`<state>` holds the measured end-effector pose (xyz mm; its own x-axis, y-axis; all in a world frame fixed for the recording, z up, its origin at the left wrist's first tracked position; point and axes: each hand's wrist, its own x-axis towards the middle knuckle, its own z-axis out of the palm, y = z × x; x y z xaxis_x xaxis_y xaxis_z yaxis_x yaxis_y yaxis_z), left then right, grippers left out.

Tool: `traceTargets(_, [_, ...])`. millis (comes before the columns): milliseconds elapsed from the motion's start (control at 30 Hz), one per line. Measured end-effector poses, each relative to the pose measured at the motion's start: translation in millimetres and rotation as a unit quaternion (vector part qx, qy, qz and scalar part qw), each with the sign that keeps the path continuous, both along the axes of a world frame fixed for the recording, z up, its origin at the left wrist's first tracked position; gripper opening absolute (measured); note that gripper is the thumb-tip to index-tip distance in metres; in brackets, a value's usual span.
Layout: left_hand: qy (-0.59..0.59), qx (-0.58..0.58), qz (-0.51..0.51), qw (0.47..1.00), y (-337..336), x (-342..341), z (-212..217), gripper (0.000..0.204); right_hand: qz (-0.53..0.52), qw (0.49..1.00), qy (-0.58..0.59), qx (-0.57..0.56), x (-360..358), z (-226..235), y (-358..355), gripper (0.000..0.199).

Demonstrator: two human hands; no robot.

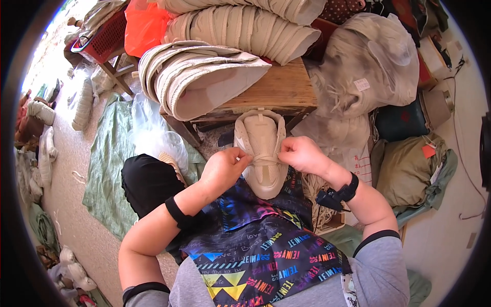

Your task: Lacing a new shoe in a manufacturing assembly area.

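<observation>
A single head-worn fisheye view looks steeply down from close above the person's lap, facing forward toward twelve o'clock. The forearms enter from six o'clock, the wooden bench lies near at twelve, and the floor curves away at nine.

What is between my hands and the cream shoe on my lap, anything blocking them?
Nothing visible. The left hand and right hand are both already on the cream shoe, pinching its lace from either side over the patterned apron.
</observation>
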<state>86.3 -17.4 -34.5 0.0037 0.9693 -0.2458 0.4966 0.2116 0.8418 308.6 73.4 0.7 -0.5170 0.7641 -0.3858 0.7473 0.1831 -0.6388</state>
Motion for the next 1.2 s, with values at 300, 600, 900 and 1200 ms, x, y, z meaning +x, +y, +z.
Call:
traceTargets(300, [-0.037,-0.015,0.051,0.998,-3.1,-5.2,-9.4,0.03,0.264,0.913,-0.103,0.295,-15.1,15.2,-4.6,0.01])
traceTargets(600, [0.059,0.05,0.042,0.996,1.1,5.8,3.0,0.017,0.4,0.847,-0.172,0.305,-14.3,22.2,2.3,0.007])
traceTargets(900, [-0.207,-0.143,0.109,0.962,14.9,3.0,-2.5,0.017,0.414,0.839,-0.145,0.322,-19.6,33.8,10.6,0.004])
traceTargets(1200, [0.264,0.301,-0.233,0.886,27.7,-11.4,24.7,0.038,0.374,0.882,-0.045,0.283,-13.7,26.9,28.5,0.018])
